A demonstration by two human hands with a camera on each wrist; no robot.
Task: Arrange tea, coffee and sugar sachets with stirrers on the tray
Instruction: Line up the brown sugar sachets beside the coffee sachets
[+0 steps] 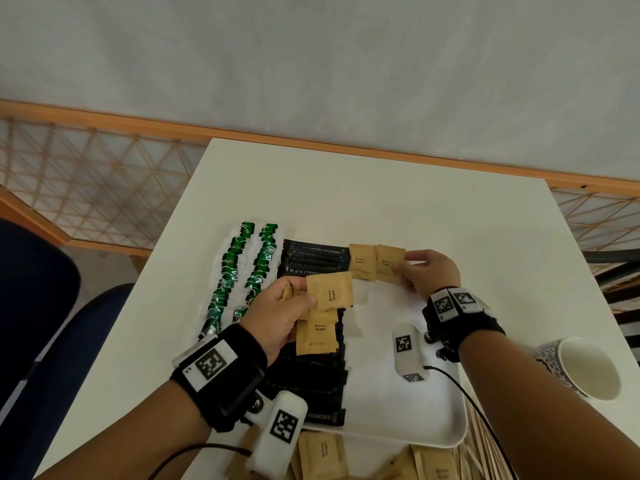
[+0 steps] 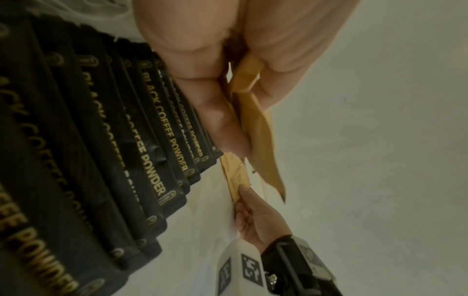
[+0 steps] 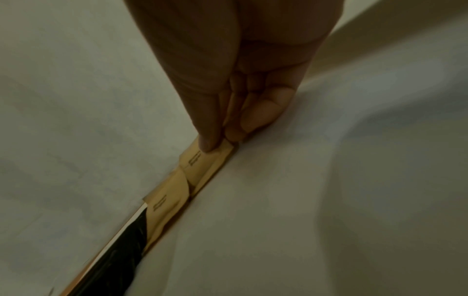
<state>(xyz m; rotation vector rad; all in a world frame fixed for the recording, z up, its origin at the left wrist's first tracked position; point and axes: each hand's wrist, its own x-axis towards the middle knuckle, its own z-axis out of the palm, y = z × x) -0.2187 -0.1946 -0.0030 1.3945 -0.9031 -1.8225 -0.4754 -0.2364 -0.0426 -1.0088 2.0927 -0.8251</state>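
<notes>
Pinching the near right corner of a brown sugar sachet [image 1: 389, 263], the right hand [image 1: 429, 273] sets it at the far end of the white tray [image 1: 415, 403], just right of another brown sugar sachet [image 1: 362, 261] that already lies flat there. In the right wrist view the thumb and fingertips [image 3: 210, 144] close on that packet's edge, so this grip is grasping the packet and has not let go.

The left hand [image 1: 282, 311] holds a small fan of brown sugar sachets [image 1: 329, 294] between thumb and curled fingers, above the black coffee row and slightly nearer the person than the sugar row. The next packet therefore lies to the left of the right hand and close by, while the open spot for it seems to be on the bare tray to the right of the two placed packets. The right hand is the nearer one to that spot.

On the tray, tea bags [image 1: 242, 268] with green tags form two overlapping columns at the left, and black coffee powder sachets [image 1: 311, 375] run in an overlapping column down the middle. Off the tray, near the person, more brown sachets [image 1: 322, 455] and wooden stirrers [image 1: 481, 441] lie on the table [image 1: 346, 188], and a paper cup [image 1: 585, 368] stands at the right.
</notes>
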